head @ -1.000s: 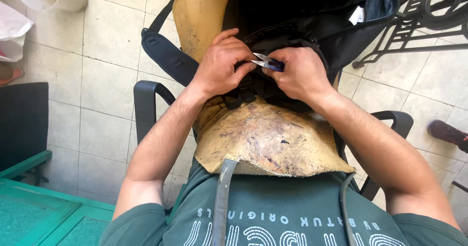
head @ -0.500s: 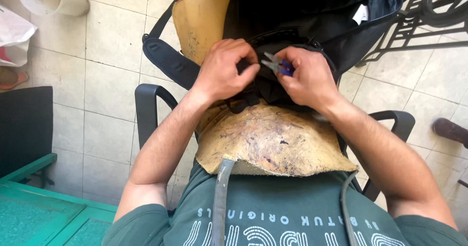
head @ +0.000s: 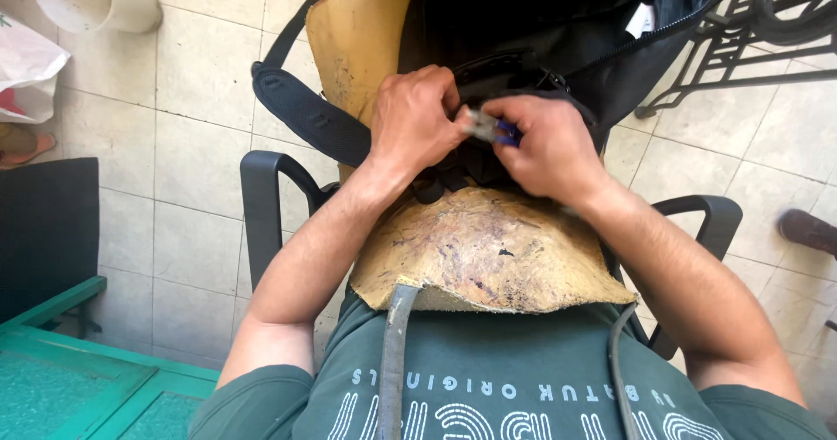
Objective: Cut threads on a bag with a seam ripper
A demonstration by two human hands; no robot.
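The black bag (head: 540, 47) lies open on the leather apron (head: 488, 248), just above its top edge. The right hand (head: 549, 148) clenches blue-handled pliers (head: 488, 128); the left hand (head: 414, 117) pinches the bag's fabric beside their tip. Keeping the fabric taut likely steadies the pull. Both forearms angle inward over the apron.

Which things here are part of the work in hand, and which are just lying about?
In use:
left hand gripping the black bag
right hand holding blue-handled pliers
worn leather apron on the lap

Lying about:
white bucket
plastic bag
black chair
metal stand
shoe
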